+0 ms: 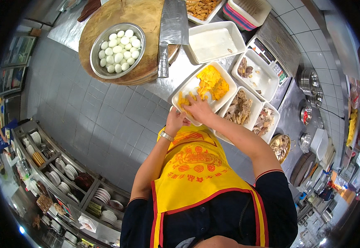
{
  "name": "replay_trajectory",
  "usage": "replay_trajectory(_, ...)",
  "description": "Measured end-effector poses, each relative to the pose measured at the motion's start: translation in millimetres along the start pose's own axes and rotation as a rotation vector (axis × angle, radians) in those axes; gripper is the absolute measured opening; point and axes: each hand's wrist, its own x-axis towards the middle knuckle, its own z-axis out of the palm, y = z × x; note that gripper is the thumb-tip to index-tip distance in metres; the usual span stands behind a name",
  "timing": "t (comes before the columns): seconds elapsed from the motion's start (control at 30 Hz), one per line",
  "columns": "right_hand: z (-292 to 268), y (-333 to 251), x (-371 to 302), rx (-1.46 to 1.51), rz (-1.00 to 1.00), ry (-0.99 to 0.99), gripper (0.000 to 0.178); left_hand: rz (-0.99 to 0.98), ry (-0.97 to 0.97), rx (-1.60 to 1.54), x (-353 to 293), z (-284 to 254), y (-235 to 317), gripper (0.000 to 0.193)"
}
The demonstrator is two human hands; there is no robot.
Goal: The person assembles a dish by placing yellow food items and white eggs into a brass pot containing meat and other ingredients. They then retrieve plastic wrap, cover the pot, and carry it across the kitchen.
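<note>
- Directions are taken from the centre of the white rectangular plastic tray (191, 85), placed on the steel worktop (162, 87) near its edge.
- Bright yellow, soft-looking food pieces (213, 82) are held in the tray: the main heap is seen toward 1 o'clock, a smaller lot toward 8 o'clock.
- The bare right hand (199, 108) is extended over the tray's rim from 5 o'clock; its fingers are partly curled and set among the smaller lot. Whether any piece is pinched cannot be told.
- The bare left hand (174, 122) is positioned at the tray's outer wall, at 7 o'clock, half-curled. Whether the tray is gripped cannot be told, as the fingers are partly hidden.
- A white tray of brown, chunky meat (238, 105) is sited just beside, at 4 o'clock.
- A broad steel cleaver (173, 25) is noted at 11 o'clock.
- Peeled white eggs (122, 47) are contained in a round steel bowl (96, 68) on a round wooden chopping block (147, 16), at 10 o'clock.
</note>
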Motion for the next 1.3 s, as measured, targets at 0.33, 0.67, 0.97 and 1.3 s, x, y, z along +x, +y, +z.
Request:
replay_trajectory(0.33,6,-9,13,0.289,0.238,0.125,0.035,-0.001,-0.032,-0.014,-1,1,4,0.035)
replay_trajectory(0.67,19,1,13,0.840,0.532,0.057,0.058,-0.011,-0.032,-0.006,-7,1,10,0.038)
replay_trajectory(0.97,-55,9,-50,1.593,0.608,0.293,0.074,0.124,0.095,-0.024,-41,-29,4,0.054)
replay_trajectory(1.3,-90,78,-375,1.785,0.839,0.833,0.057,0.364,-0.154,0.268,-64,124,-16,0.043)
